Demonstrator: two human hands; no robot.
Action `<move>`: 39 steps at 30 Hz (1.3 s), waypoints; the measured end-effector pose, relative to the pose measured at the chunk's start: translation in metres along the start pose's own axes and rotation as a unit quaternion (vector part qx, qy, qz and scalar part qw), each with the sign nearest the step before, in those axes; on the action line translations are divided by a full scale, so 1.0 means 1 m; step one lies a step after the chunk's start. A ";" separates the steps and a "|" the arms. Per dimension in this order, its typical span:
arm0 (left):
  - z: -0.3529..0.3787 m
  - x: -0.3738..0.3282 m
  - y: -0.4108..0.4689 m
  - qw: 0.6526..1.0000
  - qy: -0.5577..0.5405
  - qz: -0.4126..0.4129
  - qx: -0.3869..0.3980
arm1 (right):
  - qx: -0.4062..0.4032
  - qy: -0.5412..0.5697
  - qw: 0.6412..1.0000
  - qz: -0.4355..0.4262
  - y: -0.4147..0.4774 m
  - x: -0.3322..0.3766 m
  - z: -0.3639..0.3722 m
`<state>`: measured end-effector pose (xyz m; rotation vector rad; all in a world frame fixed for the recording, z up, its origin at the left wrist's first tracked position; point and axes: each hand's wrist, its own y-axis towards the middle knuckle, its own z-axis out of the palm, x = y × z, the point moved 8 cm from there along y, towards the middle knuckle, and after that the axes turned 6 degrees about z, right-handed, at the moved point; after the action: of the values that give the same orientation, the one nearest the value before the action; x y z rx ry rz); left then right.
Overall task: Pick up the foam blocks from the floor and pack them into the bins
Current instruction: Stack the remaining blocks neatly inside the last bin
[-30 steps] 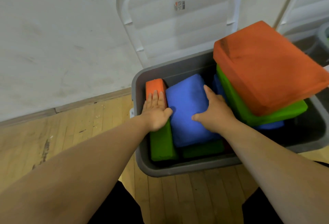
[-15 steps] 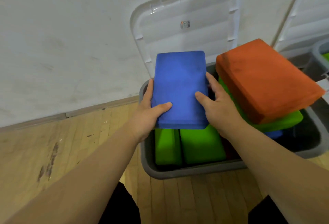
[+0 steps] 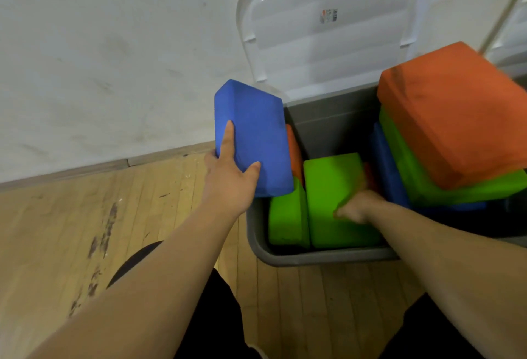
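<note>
My left hand (image 3: 229,182) holds a blue foam block (image 3: 253,136) tilted above the left rim of the grey bin (image 3: 256,233), thumb on its face and fingers along its side. My right hand (image 3: 358,206) reaches down into the bin and grips the right edge of a green block (image 3: 332,187); its fingers are hidden beside the block. A second green block (image 3: 286,222) and an orange block (image 3: 293,150) stand at the bin's left wall. On the right, an orange block (image 3: 453,113) lies on a green one (image 3: 422,176) over a blue one (image 3: 389,170).
The bin's white lid (image 3: 328,31) leans open against the white wall behind it. A wooden floor (image 3: 85,230) spreads to the left and front. Another lid shows at the far right edge. My dark trousers (image 3: 214,324) are at the bottom.
The blue block was lifted out of the bin with both hands, then swung left in my left hand alone. My right hand let go and dropped onto the green block underneath.
</note>
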<state>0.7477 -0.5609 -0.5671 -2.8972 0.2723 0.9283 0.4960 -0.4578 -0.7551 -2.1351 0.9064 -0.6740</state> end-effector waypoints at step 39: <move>-0.100 -0.001 -0.018 0.955 -0.267 -0.003 -0.129 | 0.011 0.451 0.842 -0.295 -0.077 0.108 -0.032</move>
<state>0.8074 -0.5567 -0.4849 -2.7045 0.1031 1.8056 0.5712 -0.5146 -0.6560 -2.0365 0.6267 -2.1055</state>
